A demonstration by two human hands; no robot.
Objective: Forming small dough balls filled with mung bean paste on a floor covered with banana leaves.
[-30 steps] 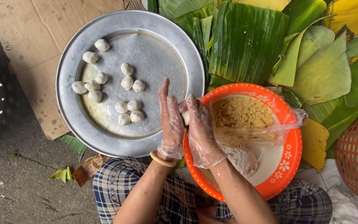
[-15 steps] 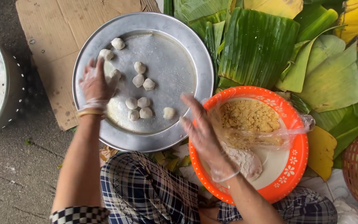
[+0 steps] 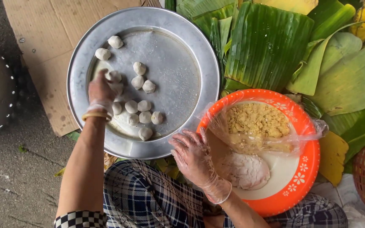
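Fingers of the left hand (image 3: 101, 90) reach down onto the round metal tray (image 3: 85, 63), curled over a pale dough ball (image 3: 114, 76) at the left of the cluster; from above we cannot tell whether they grip it or merely rest on it. Fingers of the right hand (image 3: 194, 158) are spread and released, holding nothing, hovering at the near rim of the orange plate (image 3: 300, 185). Both hands wear thin clear gloves, and a pale bangle sits at the left wrist.

We note about a dozen dough balls on the tray: two apart at the upper left, three near the middle, the rest grouped by the left hand and along the near side. The tray lies on flattened cardboard (image 3: 34, 38) on the ground.

The plate carries a clear plastic bag of crumbly yellow filling (image 3: 256, 120) and, beside it, a flattened white lump of dough (image 3: 243, 171). Banana leaves (image 3: 271, 46) lie stacked beyond the plate.

We judge the balls light, soft and easily dented, possibly tacky. Each is best taken around its sides with light fingertip pressure and lifted straight up, clear of its neighbours.
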